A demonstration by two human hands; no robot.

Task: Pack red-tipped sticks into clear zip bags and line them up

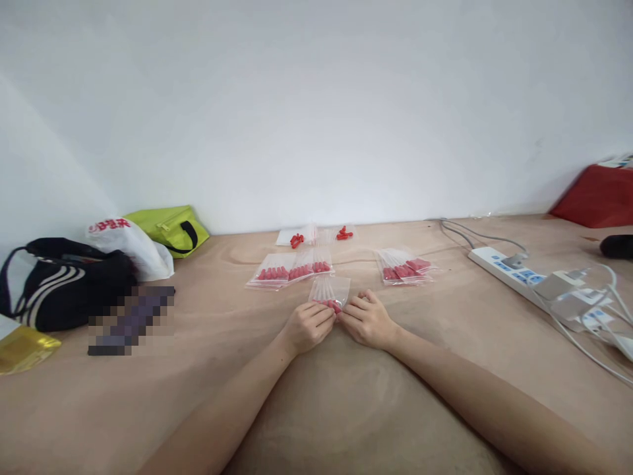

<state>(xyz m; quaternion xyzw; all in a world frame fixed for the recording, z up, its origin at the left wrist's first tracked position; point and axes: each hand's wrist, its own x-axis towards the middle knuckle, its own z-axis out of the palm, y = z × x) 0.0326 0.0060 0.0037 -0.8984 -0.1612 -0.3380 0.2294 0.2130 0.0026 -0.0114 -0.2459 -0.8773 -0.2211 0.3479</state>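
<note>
The bag [330, 287] lies on the bench [376, 409] in front of the person, between and just beyond the two hands, with red pieces [325, 303] in its near part. The fingers of the left hand [311, 326] are curled inward and look closed on the near edge of the bag. The fingers of the right hand [366, 321] look closed at its near right corner, though the undersides of both grips are hidden.

The main risk, I think, is at this near edge. The plastic seems thin and slippery, so if one hand pulls more than the other, the edge may slip away or crease. I cannot tell whether the edge is sealed; if it is open, a squeeze on the red pieces could push some of them out.

The left bags [291, 269] lie near, spread in a fan, and the right bags [403, 267] overlap also. A hand which reaches forward too low could drag these fans and mix them. Farther back, the far pieces [297, 241] may roll if they are loose, but this is not clear. At the right, the cord [568, 338] of the strip [504, 267] could catch the right forearm [459, 369] if it swings outward.
</note>
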